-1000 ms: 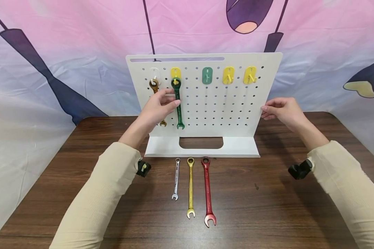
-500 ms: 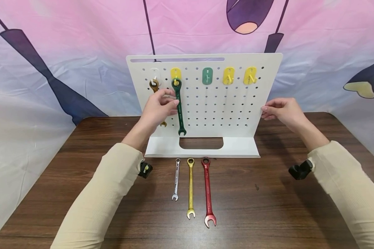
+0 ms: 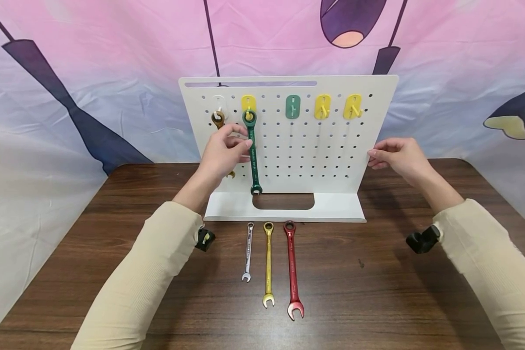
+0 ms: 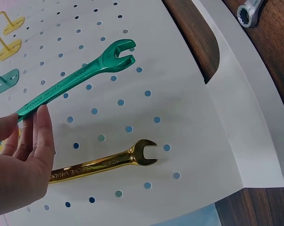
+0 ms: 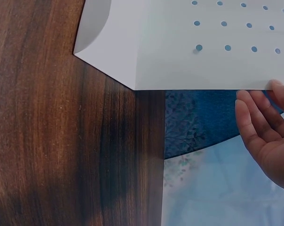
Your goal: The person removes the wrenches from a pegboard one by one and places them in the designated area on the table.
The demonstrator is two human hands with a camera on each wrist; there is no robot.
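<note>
My left hand (image 3: 222,151) pinches the shank of a green combination wrench (image 3: 253,163) between thumb and fingers. Its ring end is at the second hook, a yellow one (image 3: 248,103); whether it is over the hook cannot be told. In the left wrist view, the green wrench's open end (image 4: 116,57) stands off the board face. Behind my left hand, a bronze-gold wrench (image 4: 99,165) hangs from the leftmost white hook (image 3: 219,103), its middle hidden in the head view. At the right edge of the white pegboard (image 3: 306,141), my right hand (image 3: 399,154) pinches the board.
A green hook (image 3: 292,107) and two yellow hooks, one of them the rightmost hook (image 3: 353,106), hold nothing. Before the pegboard's base (image 3: 332,209), a small silver wrench (image 3: 248,253), a yellow wrench (image 3: 269,265) and a red wrench (image 3: 292,272) lie on the wooden table (image 3: 367,301).
The green wrench's open end has swung away from the board and appears lower, while its ring end stays near the yellow hook. My right hand has kept its place.
</note>
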